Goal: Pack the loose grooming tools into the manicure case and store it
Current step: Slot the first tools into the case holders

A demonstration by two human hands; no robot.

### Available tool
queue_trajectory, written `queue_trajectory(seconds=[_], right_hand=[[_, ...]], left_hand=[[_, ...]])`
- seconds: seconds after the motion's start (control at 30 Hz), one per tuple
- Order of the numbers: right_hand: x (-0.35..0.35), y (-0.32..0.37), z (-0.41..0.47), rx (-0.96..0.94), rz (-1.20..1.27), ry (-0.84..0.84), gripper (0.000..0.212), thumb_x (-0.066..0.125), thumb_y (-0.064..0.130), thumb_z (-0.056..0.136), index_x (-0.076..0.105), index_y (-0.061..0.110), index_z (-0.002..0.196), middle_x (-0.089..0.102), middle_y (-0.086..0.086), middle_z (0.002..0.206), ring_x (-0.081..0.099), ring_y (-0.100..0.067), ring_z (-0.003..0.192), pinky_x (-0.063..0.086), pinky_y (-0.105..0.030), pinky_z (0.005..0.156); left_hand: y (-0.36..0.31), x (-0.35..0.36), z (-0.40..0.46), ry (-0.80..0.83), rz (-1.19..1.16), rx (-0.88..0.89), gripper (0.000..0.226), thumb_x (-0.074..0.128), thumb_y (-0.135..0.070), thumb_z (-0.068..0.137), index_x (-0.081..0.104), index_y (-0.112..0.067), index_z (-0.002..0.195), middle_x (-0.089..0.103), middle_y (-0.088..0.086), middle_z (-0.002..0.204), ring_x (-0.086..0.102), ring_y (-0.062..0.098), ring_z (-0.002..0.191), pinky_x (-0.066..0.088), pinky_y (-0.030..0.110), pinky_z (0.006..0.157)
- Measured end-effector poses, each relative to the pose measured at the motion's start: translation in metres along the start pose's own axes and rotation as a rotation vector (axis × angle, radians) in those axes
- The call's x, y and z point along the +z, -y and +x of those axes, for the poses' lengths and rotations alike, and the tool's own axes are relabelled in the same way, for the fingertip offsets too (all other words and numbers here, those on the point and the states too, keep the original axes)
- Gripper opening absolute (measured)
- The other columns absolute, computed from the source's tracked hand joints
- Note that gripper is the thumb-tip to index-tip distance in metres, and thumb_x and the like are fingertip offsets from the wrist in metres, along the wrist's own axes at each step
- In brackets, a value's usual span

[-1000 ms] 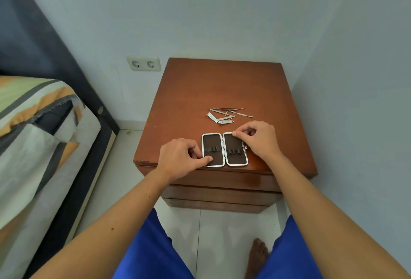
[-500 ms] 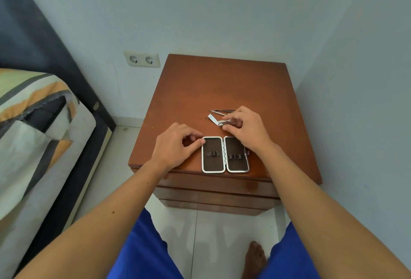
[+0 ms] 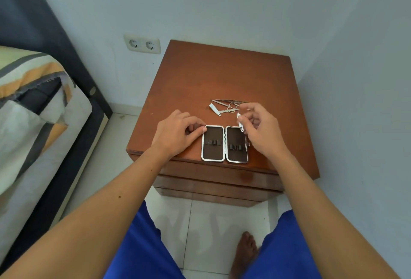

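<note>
The manicure case lies open and flat on the wooden tabletop, both dark-lined halves facing up with their small elastic loops empty. The left hand rests curled on the tabletop with its fingertips against the case's upper left corner, grasping nothing. The right hand hovers just above the case's right half, thumb and fingers pinching a small nail clipper that hangs downward over the upper right corner. Just beyond the right hand, the remaining loose tools lie in a small heap: another clipper, small scissors and thin metal implements.
</note>
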State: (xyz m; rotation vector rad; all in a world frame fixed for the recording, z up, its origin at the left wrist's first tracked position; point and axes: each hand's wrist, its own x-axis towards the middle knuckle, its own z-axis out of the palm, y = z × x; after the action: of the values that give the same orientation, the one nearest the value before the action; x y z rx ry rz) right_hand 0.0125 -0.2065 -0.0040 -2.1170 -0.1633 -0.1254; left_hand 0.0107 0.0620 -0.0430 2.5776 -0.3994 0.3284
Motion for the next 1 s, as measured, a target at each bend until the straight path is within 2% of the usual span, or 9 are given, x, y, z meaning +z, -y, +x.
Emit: queue_trajectory(seconds=[0.13,0.2,0.27,0.43,0.6,0.7,0.77,0.87,1.0], right_hand=[[0.002,0.000,-0.009,0.081,0.071,0.111,0.012,0.073,0.017,0.098,0.072,0.022,0.109,0.078,-0.002,0.086,0.076,-0.024,0.069,0.065,-0.039,0.075],[0.004,-0.001,-0.011,0.105,0.081,0.152,0.012,0.075,0.014,0.096,0.071,0.023,0.104,0.079,-0.002,0.085,0.078,-0.027,0.072,0.066,-0.043,0.078],[0.005,-0.002,-0.010,0.111,0.095,0.160,0.013,0.076,0.011,0.095,0.070,0.020,0.101,0.079,-0.004,0.085,0.078,-0.027,0.075,0.066,-0.042,0.080],[0.003,-0.006,-0.011,0.134,0.073,0.213,0.014,0.081,0.011,0.091,0.076,0.018,0.101,0.078,-0.002,0.093,0.073,-0.013,0.076,0.062,-0.032,0.081],[-0.002,-0.007,-0.009,0.143,0.097,0.258,0.020,0.081,0.008,0.091,0.079,0.022,0.104,0.081,-0.002,0.095,0.077,-0.016,0.082,0.064,-0.037,0.088],[-0.004,-0.005,-0.008,0.162,0.063,0.274,0.019,0.081,0.008,0.090,0.079,0.025,0.099,0.082,-0.001,0.090,0.079,-0.016,0.082,0.065,-0.045,0.088],[-0.004,-0.005,-0.008,0.140,0.033,0.270,0.020,0.082,0.008,0.089,0.080,0.026,0.098,0.080,0.003,0.095,0.079,-0.017,0.086,0.064,-0.049,0.088],[-0.004,-0.004,-0.011,0.066,-0.062,0.289,0.020,0.082,0.008,0.089,0.082,0.023,0.100,0.074,0.007,0.103,0.076,-0.014,0.090,0.063,-0.041,0.093],[-0.004,-0.005,-0.017,0.009,-0.062,0.286,0.019,0.081,0.006,0.089,0.082,0.014,0.106,0.072,0.002,0.106,0.074,-0.015,0.091,0.062,-0.035,0.093]], left_hand=[[0.001,0.000,0.000,0.007,-0.002,-0.012,0.022,0.062,-0.061,0.099,0.076,-0.047,0.108,0.058,-0.015,0.080,0.052,0.008,0.089,0.047,0.029,0.063],[0.001,0.001,0.000,0.001,-0.007,-0.013,0.021,0.063,-0.060,0.099,0.076,-0.047,0.107,0.059,-0.016,0.080,0.053,0.008,0.089,0.051,0.031,0.065],[0.001,0.000,0.000,0.001,-0.013,-0.017,0.021,0.063,-0.060,0.099,0.077,-0.046,0.107,0.059,-0.016,0.080,0.053,0.008,0.090,0.052,0.032,0.066],[0.000,-0.001,0.000,0.010,-0.006,-0.014,0.022,0.062,-0.061,0.099,0.076,-0.047,0.108,0.058,-0.017,0.080,0.052,0.007,0.089,0.053,0.034,0.067],[0.000,-0.001,0.000,0.006,-0.001,-0.012,0.022,0.061,-0.061,0.099,0.076,-0.047,0.108,0.057,-0.018,0.080,0.052,0.006,0.089,0.054,0.035,0.067],[-0.001,0.000,0.000,0.007,0.000,-0.012,0.023,0.061,-0.062,0.099,0.076,-0.047,0.109,0.058,-0.018,0.081,0.052,0.006,0.088,0.055,0.035,0.067],[0.000,0.000,0.000,0.011,0.001,-0.011,0.023,0.061,-0.061,0.099,0.076,-0.047,0.109,0.058,-0.018,0.081,0.052,0.006,0.089,0.055,0.035,0.067],[-0.001,-0.001,0.000,0.013,0.004,-0.006,0.023,0.061,-0.061,0.099,0.076,-0.047,0.109,0.057,-0.018,0.080,0.051,0.006,0.089,0.053,0.033,0.066],[-0.001,-0.001,0.000,0.008,0.006,-0.007,0.023,0.061,-0.061,0.099,0.076,-0.046,0.108,0.055,-0.018,0.078,0.051,0.006,0.088,0.052,0.032,0.066]])
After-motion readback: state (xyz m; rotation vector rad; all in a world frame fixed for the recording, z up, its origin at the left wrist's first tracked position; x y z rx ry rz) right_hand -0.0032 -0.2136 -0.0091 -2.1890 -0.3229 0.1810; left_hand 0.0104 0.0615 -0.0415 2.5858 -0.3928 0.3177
